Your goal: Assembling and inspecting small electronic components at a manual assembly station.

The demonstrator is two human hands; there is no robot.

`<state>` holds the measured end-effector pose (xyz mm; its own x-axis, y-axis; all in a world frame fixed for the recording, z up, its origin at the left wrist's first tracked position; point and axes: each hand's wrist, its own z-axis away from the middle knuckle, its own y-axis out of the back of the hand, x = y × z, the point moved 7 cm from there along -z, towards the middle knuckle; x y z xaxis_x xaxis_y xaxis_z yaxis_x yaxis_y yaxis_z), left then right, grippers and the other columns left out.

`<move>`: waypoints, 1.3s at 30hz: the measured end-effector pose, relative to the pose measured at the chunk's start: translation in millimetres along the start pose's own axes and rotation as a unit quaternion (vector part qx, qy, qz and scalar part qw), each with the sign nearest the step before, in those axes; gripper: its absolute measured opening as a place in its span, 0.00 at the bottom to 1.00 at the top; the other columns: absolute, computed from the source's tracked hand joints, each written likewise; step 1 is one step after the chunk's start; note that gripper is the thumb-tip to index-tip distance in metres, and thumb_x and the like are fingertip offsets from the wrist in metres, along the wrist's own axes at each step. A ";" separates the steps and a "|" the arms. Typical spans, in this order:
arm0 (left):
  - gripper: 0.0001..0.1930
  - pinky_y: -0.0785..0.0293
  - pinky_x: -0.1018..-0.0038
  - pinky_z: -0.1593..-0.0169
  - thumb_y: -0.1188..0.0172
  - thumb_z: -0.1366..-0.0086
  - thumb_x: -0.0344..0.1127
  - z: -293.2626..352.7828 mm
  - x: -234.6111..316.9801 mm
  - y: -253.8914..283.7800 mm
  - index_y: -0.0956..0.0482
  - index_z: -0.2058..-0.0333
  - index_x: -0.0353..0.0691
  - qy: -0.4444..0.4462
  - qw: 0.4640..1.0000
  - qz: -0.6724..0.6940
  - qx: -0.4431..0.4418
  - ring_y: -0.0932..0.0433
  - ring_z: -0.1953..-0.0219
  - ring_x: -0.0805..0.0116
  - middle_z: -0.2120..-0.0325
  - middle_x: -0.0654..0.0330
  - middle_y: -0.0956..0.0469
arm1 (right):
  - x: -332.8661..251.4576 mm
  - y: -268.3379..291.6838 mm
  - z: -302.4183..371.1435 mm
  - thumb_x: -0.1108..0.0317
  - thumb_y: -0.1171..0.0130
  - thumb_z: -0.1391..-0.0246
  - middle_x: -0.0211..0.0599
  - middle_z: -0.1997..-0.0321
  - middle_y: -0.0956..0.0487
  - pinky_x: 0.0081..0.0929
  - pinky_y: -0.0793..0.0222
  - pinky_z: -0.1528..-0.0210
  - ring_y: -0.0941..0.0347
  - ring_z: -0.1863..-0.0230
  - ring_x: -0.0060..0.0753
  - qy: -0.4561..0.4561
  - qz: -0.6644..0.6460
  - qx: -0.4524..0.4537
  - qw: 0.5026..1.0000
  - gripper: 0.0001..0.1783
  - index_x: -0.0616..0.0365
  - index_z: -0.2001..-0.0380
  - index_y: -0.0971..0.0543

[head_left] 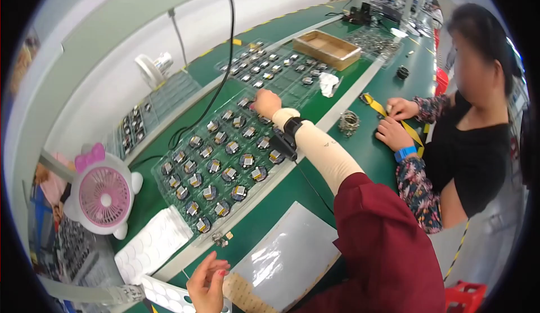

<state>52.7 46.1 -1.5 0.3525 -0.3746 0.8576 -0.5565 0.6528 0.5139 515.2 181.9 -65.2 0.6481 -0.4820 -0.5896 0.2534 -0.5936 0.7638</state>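
From where I stand, the person's right hand (267, 104), above a beige sleeve cover (326, 147), reaches to the far end of a clear plastic tray (164, 188) lying on the green bench (256, 223). Rows of round, dark components with pale square tops (229, 174) fill it. Its fingertips are at a component there, though they're too small and turned away for me to tell whether they grip it. The left hand (208, 282) hangs loosely curled, grasping nothing I can see, near small metal parts (219, 239) and a white sheet of round stickers (152, 245).
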 end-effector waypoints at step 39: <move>0.11 0.29 0.70 0.53 0.55 0.36 0.32 52.1 -33.0 -129.3 0.34 0.56 0.38 0.120 0.833 0.530 0.100 0.27 0.59 0.67 0.60 0.58 0.29 | -81.3 81.7 400.3 0.73 0.39 0.64 0.37 0.73 0.27 0.29 0.32 0.70 0.29 0.70 0.38 0.392 -0.503 -0.060 0.768 0.07 0.57 0.79 0.28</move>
<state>73.8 -60.3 -95.1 -0.2904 0.5007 0.8155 -0.7571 0.4009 -0.5158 195.7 -85.4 -59.9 0.3021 0.7461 -0.5934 0.9430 -0.3250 0.0714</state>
